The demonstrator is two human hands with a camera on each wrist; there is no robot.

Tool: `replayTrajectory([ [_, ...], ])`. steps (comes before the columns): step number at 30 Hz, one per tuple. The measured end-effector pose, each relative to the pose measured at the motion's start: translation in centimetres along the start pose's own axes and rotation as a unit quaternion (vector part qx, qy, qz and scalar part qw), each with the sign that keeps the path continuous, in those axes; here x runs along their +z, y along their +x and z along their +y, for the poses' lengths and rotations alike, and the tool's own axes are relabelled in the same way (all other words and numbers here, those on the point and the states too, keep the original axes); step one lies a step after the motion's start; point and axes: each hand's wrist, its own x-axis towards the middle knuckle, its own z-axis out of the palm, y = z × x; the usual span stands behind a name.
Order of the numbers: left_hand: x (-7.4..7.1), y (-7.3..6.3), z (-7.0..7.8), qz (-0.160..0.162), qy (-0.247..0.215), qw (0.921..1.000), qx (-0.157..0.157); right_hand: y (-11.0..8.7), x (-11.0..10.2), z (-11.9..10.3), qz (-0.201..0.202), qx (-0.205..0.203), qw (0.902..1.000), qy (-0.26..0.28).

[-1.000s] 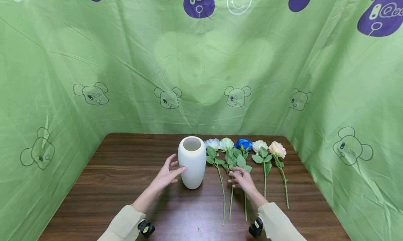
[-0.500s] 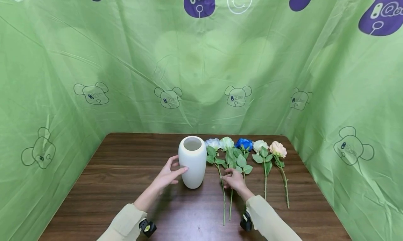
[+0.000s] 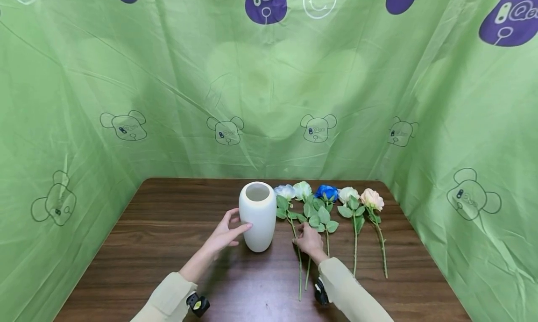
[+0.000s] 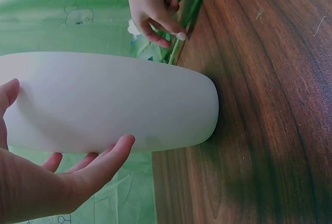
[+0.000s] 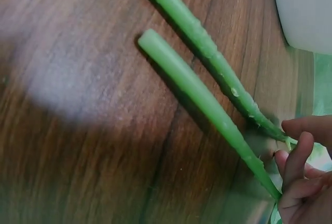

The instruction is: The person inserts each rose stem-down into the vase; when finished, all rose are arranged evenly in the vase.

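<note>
A white vase (image 3: 257,221) stands upright on the table. My left hand (image 3: 227,231) rests at its left side, thumb on the front and the other fingers spread behind. In the left wrist view the vase (image 4: 109,105) lies sideways across the picture. Right of it are artificial roses: pale blue (image 3: 285,191), pale green (image 3: 302,190), blue (image 3: 327,192), white (image 3: 348,195) and peach (image 3: 372,198). My right hand (image 3: 310,240) has curled fingers at the pale green rose's stem (image 5: 207,107). Its thumb touches the pale blue rose's stem (image 5: 228,81).
A dark wooden table (image 3: 176,238) carries everything. Green printed cloth (image 3: 269,88) hangs behind it and along both sides. A black wrist camera (image 3: 197,304) sits at the left cuff, another (image 3: 321,291) at the right.
My right hand has moved left and down from over the middle stems to the pale green rose, whose stem end has shifted slightly. My left hand has closed in on the vase slightly.
</note>
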Motion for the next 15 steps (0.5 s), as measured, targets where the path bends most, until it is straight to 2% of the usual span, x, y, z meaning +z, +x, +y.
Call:
replayTrajectory([
  [5, 0.0, -0.1, 0.0, 0.0, -0.002, 1.0, -0.001, 0.3, 0.2, 0.3, -0.001, 0.02, 0.9998, 0.009],
  [7, 0.0, 0.0, 0.0, -0.002, -0.002, 1.0, 0.0, 0.4, 0.2, 0.5, -0.005, 0.018, 0.9991, 0.037],
  [9, 0.0, 0.0, 0.0, -0.002, -0.003, 1.0, 0.0, 0.5, 0.2, 0.7, -0.019, 0.012, 0.9953, 0.094],
  [12, 0.0, 0.0, 0.0, -0.002, -0.002, 1.0, -0.001, 0.7, 0.1, 1.1, -0.057, 0.003, 0.9786, 0.198],
  [15, 0.0, 0.0, 0.1, -0.004, -0.002, 1.0, -0.001, 0.7, -0.1, 1.5, -0.103, -0.013, 0.9501, 0.294],
])
